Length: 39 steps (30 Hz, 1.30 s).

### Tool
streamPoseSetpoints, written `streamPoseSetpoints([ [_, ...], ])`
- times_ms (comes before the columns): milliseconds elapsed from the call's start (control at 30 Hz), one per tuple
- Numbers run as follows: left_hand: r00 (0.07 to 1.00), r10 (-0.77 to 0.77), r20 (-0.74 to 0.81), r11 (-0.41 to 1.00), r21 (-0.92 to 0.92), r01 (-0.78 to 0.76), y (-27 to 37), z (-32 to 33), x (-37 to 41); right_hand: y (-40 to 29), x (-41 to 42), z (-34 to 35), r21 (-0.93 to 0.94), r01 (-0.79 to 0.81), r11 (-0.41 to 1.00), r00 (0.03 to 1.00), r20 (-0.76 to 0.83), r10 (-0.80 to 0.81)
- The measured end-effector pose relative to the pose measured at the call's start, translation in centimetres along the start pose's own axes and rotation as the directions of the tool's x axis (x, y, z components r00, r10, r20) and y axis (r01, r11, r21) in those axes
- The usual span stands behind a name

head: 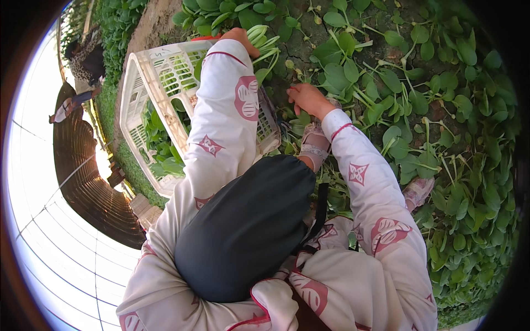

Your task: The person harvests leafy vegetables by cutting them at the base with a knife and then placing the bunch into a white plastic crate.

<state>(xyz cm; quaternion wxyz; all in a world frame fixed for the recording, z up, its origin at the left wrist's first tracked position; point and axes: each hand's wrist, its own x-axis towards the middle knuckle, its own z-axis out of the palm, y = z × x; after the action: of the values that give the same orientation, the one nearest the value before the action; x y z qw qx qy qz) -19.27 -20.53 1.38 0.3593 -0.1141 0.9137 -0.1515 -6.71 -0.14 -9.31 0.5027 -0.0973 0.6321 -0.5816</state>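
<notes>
My left hand (242, 40) grips a bunch of leafy greens (258, 37) by the far side of a white plastic crate (155, 103), pale stem ends facing right. More cut greens (159, 140) lie inside the slatted crate, partly hidden by my left sleeve. Just above the soil, my right hand (308, 100) has its fingers curled near my shoe. Something small and red shows at its fingertips; I cannot tell what it is. Broad-leaved green plants (339, 74) grow or lie to the right of that hand.
My bent dark-clad leg (244, 231) fills the middle, with pink shoes (314, 142) among the plants. Dense greens (463, 198) line the right side. A bare soil path (151, 25) runs beyond the crate. Two people (85, 62) are at the far left, under a pale roof (62, 256).
</notes>
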Motion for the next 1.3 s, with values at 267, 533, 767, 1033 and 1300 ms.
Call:
streamPoseSetpoints([
  [267, 0.793, 0.524, -0.310, 0.327, -0.786, -0.524, 5.0, -6.3, -7.0, -9.1, -12.0, -10.2, 0.139, 0.604, 0.785, 0.592, -0.738, -0.325],
  [533, 0.726, 0.533, -0.435, 0.010, -0.854, -0.520, 9.4, -7.6, -12.7, -15.6, -19.0, -12.2, -0.464, 0.326, 0.824, 0.483, -0.668, -0.567],
  [767, 0.833, 0.247, -0.494, -0.173, -0.869, -0.464, 8.5, -7.1, -17.4, -21.0, -22.1, -10.2, -0.448, 0.325, 0.832, 0.656, -0.527, -0.540],
  [1033, 0.836, 0.058, -0.545, 0.002, -0.838, -0.546, 6.9, -7.0, -22.2, -26.8, -24.4, -6.3, -0.962, 0.021, 0.272, 0.639, -0.196, -0.744],
  [1300, 0.816, -0.024, -0.577, -0.097, -0.811, -0.577, 3.3, -6.8, -27.1, -28.5, -27.4, -1.5, -0.831, -0.002, 0.556, 0.710, -0.392, -0.584],
])
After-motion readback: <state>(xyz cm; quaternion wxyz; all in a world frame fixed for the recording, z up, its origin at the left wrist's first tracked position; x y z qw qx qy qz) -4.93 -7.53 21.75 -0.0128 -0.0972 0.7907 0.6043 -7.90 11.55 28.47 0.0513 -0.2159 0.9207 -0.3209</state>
